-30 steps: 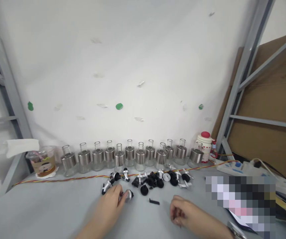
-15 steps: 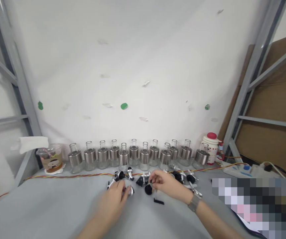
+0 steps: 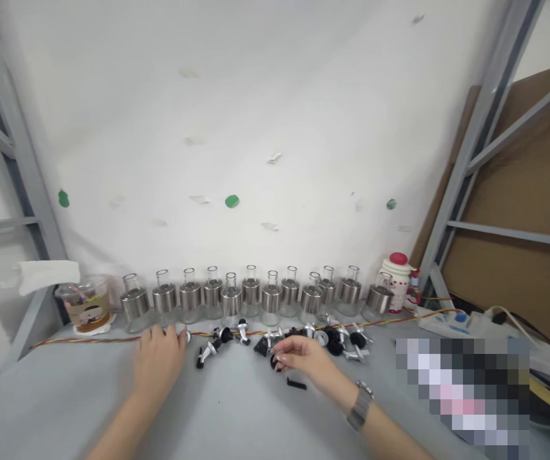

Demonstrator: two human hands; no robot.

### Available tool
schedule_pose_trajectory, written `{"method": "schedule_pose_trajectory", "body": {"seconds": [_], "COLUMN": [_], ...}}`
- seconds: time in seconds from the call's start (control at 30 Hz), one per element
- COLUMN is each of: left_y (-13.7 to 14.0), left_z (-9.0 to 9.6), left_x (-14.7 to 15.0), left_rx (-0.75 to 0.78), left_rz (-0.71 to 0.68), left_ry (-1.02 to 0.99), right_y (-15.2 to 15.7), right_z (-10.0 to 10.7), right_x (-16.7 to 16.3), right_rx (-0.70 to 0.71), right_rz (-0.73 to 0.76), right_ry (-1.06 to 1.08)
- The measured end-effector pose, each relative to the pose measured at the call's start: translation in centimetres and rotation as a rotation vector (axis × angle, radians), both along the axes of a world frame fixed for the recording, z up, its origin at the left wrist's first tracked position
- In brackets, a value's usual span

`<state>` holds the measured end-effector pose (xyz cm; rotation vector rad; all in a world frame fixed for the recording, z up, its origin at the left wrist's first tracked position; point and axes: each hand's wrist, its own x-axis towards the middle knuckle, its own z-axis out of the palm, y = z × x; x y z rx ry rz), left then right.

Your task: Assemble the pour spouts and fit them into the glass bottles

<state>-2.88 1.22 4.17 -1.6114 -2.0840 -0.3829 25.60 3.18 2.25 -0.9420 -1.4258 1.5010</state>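
Observation:
My left hand (image 3: 160, 354) is closed low over the table at the left, behind it the row of bottles. The pale, round end of a silver pourer top (image 3: 187, 336) shows beside its fingers; the rest is hidden. Fingertips together, my right hand (image 3: 301, 356) is at a black round part (image 3: 273, 363), which it partly covers; I cannot make out what is pinched. Several silver-and-black pourer tops (image 3: 210, 348) lie between and beyond the hands. In front of the right hand lies a small black strip (image 3: 296, 383).
Several glass bottles with metal sleeves (image 3: 135, 303) stand along the wall. A twisted cable (image 3: 87, 340) runs before them. At the left is a drink cup (image 3: 87, 310); at the right are a white bottle with a red cap (image 3: 397, 281) and a power strip (image 3: 447, 327).
My left hand has moved left, away from the loose pourer tops, with the silver piece. My right hand stays by the black round part, its fingers lower. The view has shifted slightly.

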Motion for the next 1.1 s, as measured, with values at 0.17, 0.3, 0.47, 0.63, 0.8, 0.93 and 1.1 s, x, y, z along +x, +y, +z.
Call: {"method": "schedule_pose_trajectory", "body": {"seconds": [0.17,0.3,0.47,0.63,0.8,0.93,1.1], "left_y": [-1.0,-3.1,-4.8,-4.6,-4.7,-4.7,-4.8], "left_z": [0.2,-1.5,-2.3,-2.1,-2.2,-1.9,-1.3], "left_x": [3.9,8.7,11.2,10.7,10.3,9.9,10.0], "left_rx": [0.187,-0.187,-0.307,-0.28,-0.263,-0.28,-0.279], "left_rz": [-0.455,-0.811,-0.779,-0.77,-0.805,-0.789,-0.794], "left_ry": [-0.176,-0.514,-0.627,-0.547,-0.415,-0.327,-0.686], "right_y": [-1.1,-2.1,-2.6,-2.8,-2.7,-2.7,-1.4], "right_z": [0.2,0.0,-0.7,-0.8,-0.8,-1.0,0.4], "right_x": [-0.8,-2.1,-3.4,-3.6,-3.5,-3.7,-1.2], "right_rx": [-0.065,-0.105,-0.054,-0.024,-0.032,-0.01,0.22], "right_rz": [-0.05,-0.033,-0.035,-0.067,-0.07,-0.065,-0.155], "right_ry": [0.085,0.192,0.159,0.167,0.143,0.088,-0.354]}}
